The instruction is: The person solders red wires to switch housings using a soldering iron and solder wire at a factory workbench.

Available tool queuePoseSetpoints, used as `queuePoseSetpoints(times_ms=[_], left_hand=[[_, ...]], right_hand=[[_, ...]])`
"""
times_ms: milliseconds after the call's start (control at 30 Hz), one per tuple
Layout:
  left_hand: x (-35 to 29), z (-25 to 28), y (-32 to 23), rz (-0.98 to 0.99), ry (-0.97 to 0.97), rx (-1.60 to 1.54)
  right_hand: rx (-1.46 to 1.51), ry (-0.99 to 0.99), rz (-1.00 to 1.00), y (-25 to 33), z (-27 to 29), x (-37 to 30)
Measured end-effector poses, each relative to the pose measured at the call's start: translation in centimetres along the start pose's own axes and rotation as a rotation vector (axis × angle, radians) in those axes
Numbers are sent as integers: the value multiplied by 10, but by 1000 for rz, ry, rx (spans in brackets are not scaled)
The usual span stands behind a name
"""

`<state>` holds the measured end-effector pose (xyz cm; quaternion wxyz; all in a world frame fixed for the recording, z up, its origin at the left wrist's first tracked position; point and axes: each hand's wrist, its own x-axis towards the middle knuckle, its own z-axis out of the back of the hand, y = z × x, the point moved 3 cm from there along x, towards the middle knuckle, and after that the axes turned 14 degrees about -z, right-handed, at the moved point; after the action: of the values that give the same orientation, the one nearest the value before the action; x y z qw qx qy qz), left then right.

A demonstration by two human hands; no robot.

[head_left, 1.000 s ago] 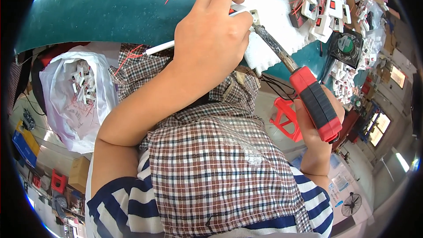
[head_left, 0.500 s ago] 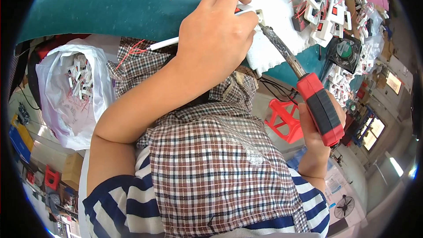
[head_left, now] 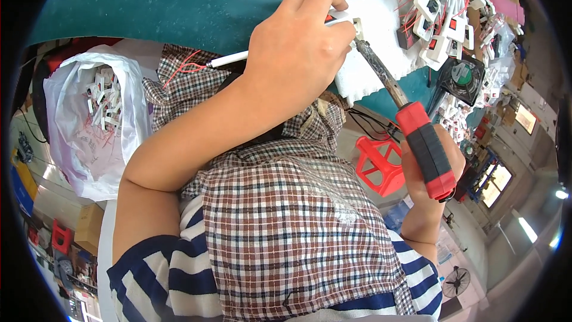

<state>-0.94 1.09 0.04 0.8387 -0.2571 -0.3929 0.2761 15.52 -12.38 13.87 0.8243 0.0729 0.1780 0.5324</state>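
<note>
Barely shifted, soldering iron (head_left: 417, 137) in right hand (head_left: 432, 170) meets left hand (head_left: 298, 53).

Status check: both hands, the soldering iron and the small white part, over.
Left hand pinching small white part over white foam pad. Right hand gripping red-handled soldering iron, tip at the part. Nothing blocking the tip.

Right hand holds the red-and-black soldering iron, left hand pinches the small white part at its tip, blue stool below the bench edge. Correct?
Not quite: the stool is red, not blue, as the head view shows. The rest holds: the right hand holds the red-and-black soldering iron, and the left hand pinches the small white part at its tip.
</note>
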Motion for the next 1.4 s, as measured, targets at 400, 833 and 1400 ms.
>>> queuePoseSetpoints(times_ms=[400, 833, 1400], left_hand=[[-1, -3, 0, -16, -6, -34], [-4, -2, 1, -27, -33, -69], [-4, -2, 2, -41, -38, -77]], right_hand=[[-2, 14, -24, 3, 10, 0], [-66, -41, 48, -5, 8, -5], [-33, 2, 54, -5, 7, 0]])
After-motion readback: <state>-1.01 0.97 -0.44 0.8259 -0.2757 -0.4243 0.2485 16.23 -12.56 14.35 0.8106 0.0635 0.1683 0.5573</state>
